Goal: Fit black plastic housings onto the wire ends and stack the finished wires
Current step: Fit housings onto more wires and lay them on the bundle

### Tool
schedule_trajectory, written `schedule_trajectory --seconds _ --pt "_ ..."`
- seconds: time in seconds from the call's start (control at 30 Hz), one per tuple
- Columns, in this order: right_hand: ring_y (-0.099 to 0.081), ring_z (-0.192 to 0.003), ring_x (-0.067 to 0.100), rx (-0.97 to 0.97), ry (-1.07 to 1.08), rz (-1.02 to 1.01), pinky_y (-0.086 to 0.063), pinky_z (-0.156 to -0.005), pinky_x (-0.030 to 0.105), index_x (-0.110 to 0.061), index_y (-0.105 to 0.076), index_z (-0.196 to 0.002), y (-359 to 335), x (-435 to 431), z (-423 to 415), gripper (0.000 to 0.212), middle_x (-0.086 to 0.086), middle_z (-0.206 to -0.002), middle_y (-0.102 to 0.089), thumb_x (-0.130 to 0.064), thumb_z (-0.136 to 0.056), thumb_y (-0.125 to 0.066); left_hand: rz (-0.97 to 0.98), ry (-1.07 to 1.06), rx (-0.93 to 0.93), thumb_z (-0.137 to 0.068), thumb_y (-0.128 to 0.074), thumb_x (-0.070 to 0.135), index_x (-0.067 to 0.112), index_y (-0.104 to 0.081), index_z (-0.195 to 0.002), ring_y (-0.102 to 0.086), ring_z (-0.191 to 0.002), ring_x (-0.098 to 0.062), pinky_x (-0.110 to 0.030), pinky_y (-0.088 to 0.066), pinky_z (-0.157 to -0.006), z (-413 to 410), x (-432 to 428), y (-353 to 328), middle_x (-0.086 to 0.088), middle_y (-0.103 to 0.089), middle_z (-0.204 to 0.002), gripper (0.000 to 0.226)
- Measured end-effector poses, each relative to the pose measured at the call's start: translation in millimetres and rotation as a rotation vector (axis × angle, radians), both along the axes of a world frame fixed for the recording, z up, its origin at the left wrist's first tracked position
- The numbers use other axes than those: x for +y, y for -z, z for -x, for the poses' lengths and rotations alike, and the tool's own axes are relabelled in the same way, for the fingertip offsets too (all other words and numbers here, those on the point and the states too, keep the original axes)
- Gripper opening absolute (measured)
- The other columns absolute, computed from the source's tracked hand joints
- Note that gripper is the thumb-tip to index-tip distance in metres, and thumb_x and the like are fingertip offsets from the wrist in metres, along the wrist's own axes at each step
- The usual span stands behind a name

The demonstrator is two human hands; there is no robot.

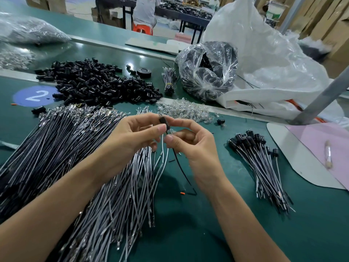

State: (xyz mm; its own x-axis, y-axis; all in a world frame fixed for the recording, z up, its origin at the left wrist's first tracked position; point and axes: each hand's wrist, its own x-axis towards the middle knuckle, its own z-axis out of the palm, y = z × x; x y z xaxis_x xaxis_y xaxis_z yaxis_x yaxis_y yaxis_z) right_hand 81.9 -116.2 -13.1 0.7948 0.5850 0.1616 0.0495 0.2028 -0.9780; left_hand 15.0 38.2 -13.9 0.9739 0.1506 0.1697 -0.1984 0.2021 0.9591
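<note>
My left hand [132, 137] pinches a small black plastic housing [163, 121] between thumb and fingers at the centre of the view. My right hand [190, 142] pinches the wires just below it; a white wire [164, 159] and a black wire [181, 167] hang down from the housing. A heap of loose black housings [98, 82] lies at the back left. Bare black wires [52, 148] and white wires [120, 201] lie in big piles under my left arm. The stack of finished wires [262, 167] with housings on lies to the right.
A clear pile of small transparent parts [185, 110] sits behind my hands. A plastic bag of black parts [207, 70] and a large white bag [273, 72] stand at the back right. A white and pink sheet [309, 148] and a grey metal post [321, 99] are at the right.
</note>
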Motion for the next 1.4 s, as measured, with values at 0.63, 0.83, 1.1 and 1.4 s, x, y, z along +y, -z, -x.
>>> schedule_trajectory --seconds 0.63,0.83,1.1,1.4 --pt "-0.063 -0.065 0.01 -0.182 0.134 0.06 -0.05 -0.064 0.022 -0.025 -0.066 -0.092 0.0 5.4 6.7 0.031 -0.003 -0.068 -0.072 -0.007 -0.073 -0.083 0.105 -0.258 -0.101 -0.062 -0.078 0.028 0.021 -0.079 -0.082 -0.062 -0.067 -0.008 -0.017 -0.051 -0.059 2.6 -4.2 -6.1 0.004 -0.072 -0.078 0.021" --pt "-0.064 -0.067 0.012 -0.205 0.127 0.078 -0.051 -0.067 0.025 -0.025 -0.066 -0.09 0.3 5.4 7.5 0.03 -0.003 -0.068 -0.073 -0.005 -0.074 -0.082 0.044 -0.195 -0.095 -0.064 -0.076 0.03 0.023 -0.08 -0.082 -0.062 -0.072 -0.007 -0.018 -0.051 -0.064 3.7 -4.6 -5.5 0.005 -0.074 -0.084 0.019" --pt "-0.067 -0.069 0.009 -0.254 0.152 0.138 -0.056 -0.07 0.027 -0.025 -0.07 -0.08 4.3 5.0 4.9 0.02 -0.005 -0.071 -0.072 -0.01 -0.075 -0.083 0.099 -0.261 -0.102 -0.06 -0.079 0.026 0.019 -0.079 -0.075 -0.062 -0.063 -0.007 -0.017 -0.052 -0.06 1.2 -4.4 -3.8 0.003 -0.073 -0.075 0.017" --pt "-0.056 -0.061 0.008 -0.243 0.176 0.122 -0.047 -0.062 0.021 -0.016 -0.07 -0.073 4.9 3.6 2.8 0.013 -0.006 -0.065 -0.066 -0.01 -0.08 -0.079 0.075 -0.223 -0.081 -0.06 -0.079 0.03 0.022 -0.08 -0.077 -0.065 -0.07 -0.009 -0.019 -0.055 -0.065 0.8 -5.7 -2.8 0.0 -0.074 -0.079 0.019"
